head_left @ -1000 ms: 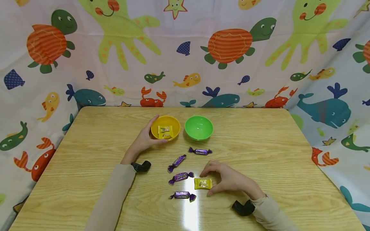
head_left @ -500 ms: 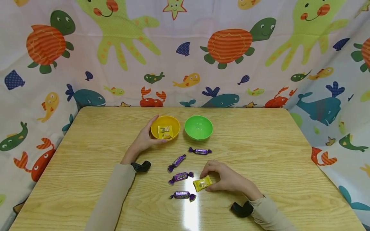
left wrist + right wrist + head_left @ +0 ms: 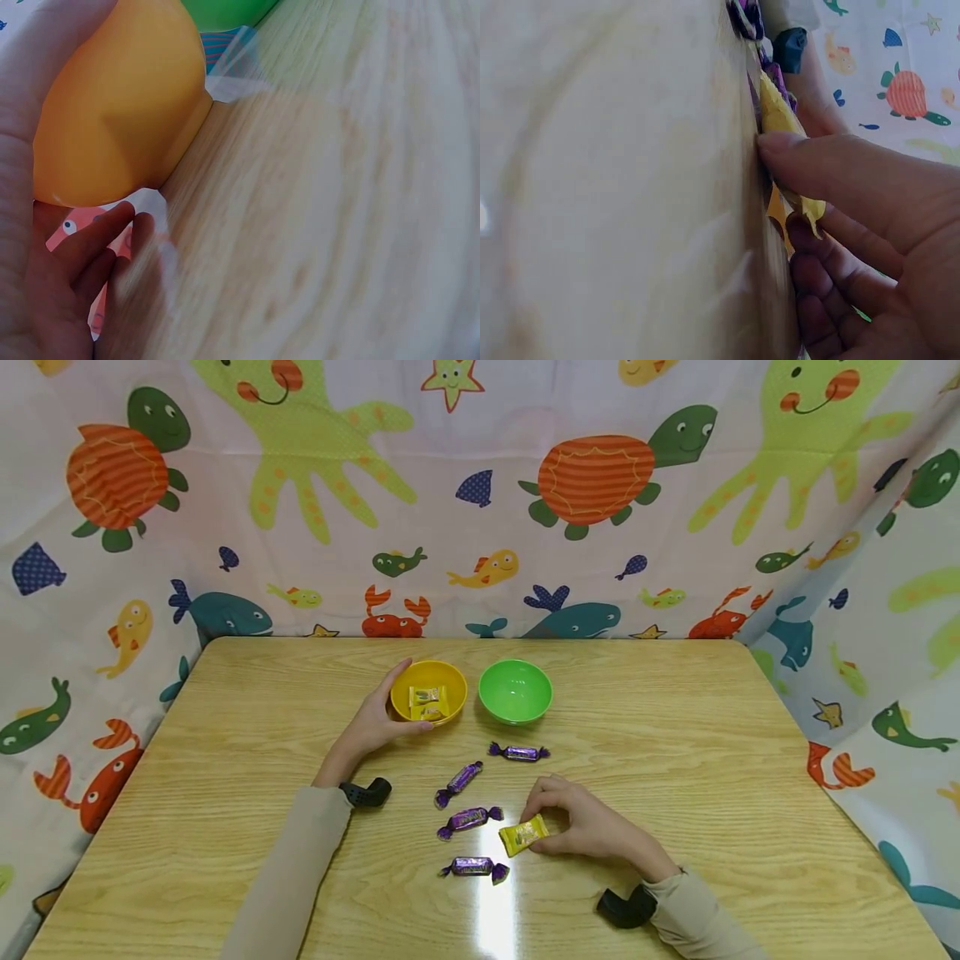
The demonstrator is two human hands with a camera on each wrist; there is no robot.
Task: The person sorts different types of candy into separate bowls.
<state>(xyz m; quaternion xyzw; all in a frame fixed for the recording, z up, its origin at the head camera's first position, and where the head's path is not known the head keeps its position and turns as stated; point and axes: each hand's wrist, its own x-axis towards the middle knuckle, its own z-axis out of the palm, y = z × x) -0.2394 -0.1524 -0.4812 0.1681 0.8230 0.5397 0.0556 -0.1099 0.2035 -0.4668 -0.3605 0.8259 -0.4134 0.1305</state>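
My left hand (image 3: 374,717) holds the side of a yellow bowl (image 3: 455,681), thumb at the near rim and fingers around the far left side. Two yellow-wrapped candies (image 3: 428,702) lie inside that bowl. In the left wrist view the bowl's orange-yellow outer wall (image 3: 124,112) shows close to the thumb. My right hand (image 3: 588,822) pinches a yellow-wrapped candy (image 3: 522,835) between thumb and fingers, low over the table. The right wrist view shows the thumb pressed against the yellow wrapper (image 3: 778,112), which is seen edge-on.
A green bowl (image 3: 515,692) stands just right of the yellow one. Several purple-wrapped candies lie on the wooden table (image 3: 645,718), among them a purple candy (image 3: 519,752) below the green bowl and another purple candy (image 3: 474,867) nearest the front. A patterned cloth (image 3: 480,527) hangs behind.
The right fingers have closed on the yellow candy, which has turned from lying level to tilted and shifted slightly left. The left hand and both bowls have stayed in place.
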